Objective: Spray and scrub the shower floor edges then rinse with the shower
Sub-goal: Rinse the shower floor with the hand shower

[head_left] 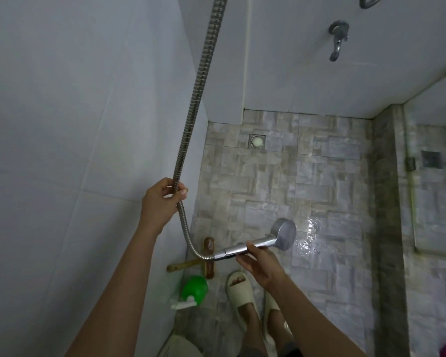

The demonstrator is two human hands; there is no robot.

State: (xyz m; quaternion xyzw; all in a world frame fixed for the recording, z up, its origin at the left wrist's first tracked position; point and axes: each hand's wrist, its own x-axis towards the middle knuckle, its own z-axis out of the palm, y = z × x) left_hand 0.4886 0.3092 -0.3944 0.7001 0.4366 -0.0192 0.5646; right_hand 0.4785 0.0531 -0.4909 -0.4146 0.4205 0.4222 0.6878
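Both arms are extended; the hose [198, 81] is gripped by the left hand [161, 202] mid-frame, the showerhead [285, 234] by the right hand [259, 262] lower centre.

Bathroom shower stall. Pale wall tiles [62, 99], wet stone-pattern floor tiles [319, 176], square floor drain [257, 142] near the back corner, chrome wall tap [338, 37], metal shower hose [201, 81] with handheld shower head [285, 234].

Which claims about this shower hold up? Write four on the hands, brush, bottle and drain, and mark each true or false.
1. The left hand grips the hose. True.
2. The right hand holds the brush. False: it holds the shower head; the brush lies on the floor.
3. The green spray bottle is on the floor beside the wall. True.
4. A slipper covers the drain. False: the drain sits uncovered near the far wall, away from the slippers.
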